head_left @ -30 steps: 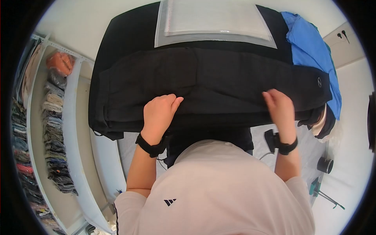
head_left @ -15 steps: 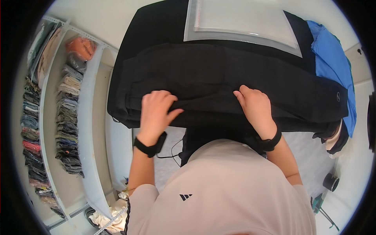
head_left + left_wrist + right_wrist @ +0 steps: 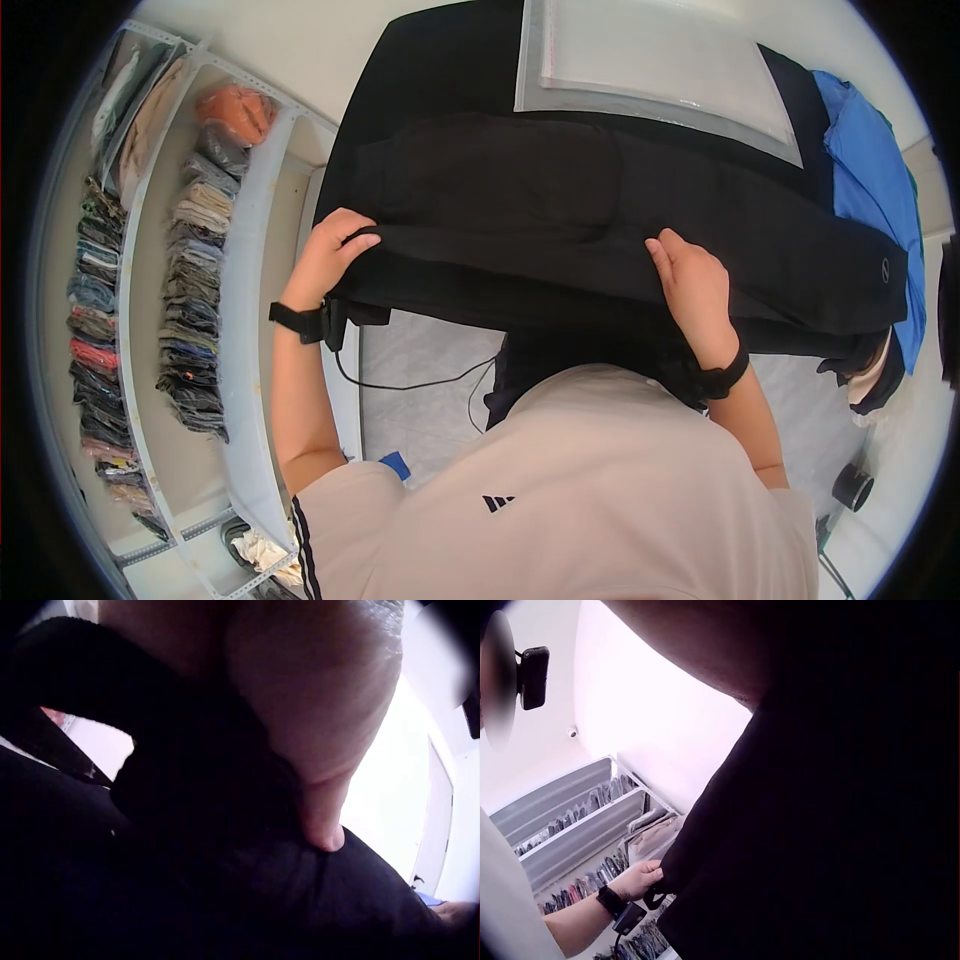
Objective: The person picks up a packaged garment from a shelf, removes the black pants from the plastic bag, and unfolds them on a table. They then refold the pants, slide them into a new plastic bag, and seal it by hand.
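A pair of black trousers (image 3: 580,185) lies lengthwise across a black-covered table (image 3: 430,60), a small round emblem near the right end. At the left end, my left hand (image 3: 330,255) grips the trousers, thumb on top. In the left wrist view its thumb (image 3: 324,825) presses against the dark cloth. My right hand (image 3: 698,290) pinches the near edge of the trousers right of the middle, thumb and fingertips together. The right wrist view is mostly dark cloth (image 3: 840,840), with the left hand (image 3: 641,879) holding its far end.
Clear plastic bags (image 3: 660,70) lie flat at the table's back. Blue cloth (image 3: 870,160) hangs over the right edge. Shelves (image 3: 140,290) with packed folded clothes stand at left. A cable (image 3: 420,387) runs from the left wrist camera; a black cylinder (image 3: 852,488) sits at lower right.
My left hand has moved left to the end of the trousers and taken hold there. The right hand went inward, then slightly back right. The head view has shifted left.
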Tool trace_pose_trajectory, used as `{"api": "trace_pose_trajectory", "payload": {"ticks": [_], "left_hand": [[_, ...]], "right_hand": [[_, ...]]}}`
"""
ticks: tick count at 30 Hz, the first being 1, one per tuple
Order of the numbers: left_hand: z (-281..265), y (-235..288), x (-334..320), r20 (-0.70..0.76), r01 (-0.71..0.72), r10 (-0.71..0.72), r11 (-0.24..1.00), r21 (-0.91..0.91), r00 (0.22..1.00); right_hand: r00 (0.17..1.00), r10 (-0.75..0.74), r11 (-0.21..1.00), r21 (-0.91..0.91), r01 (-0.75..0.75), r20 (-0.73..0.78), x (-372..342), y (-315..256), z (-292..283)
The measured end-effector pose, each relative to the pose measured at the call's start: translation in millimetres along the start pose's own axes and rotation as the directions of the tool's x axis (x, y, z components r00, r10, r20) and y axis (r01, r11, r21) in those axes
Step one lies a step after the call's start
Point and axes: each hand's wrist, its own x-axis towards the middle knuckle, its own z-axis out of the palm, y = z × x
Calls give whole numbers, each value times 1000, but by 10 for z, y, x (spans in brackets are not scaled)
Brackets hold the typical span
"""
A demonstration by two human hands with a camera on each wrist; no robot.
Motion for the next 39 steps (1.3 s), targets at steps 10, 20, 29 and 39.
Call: {"api": "trace_pose_trajectory", "payload": {"ticks": [10, 20, 29, 39], "left_hand": [[183, 126, 175, 120, -147, 97, 832, 534, 988], [142, 124, 224, 175, -144, 61, 847, 512, 983], [443, 694, -133, -542, 374, 170, 557, 742, 823], [932, 439, -120, -588, 337, 25, 800, 497, 808]], "right_hand": [[990, -127, 991, -53, 124, -53, 45, 30, -12], [844, -536, 839, 131, 529, 29, -92, -648, 182], [860, -495, 867, 133, 480, 126, -43, -666, 274], [855, -505, 861, 145, 488, 117, -30, -667, 252]]}}
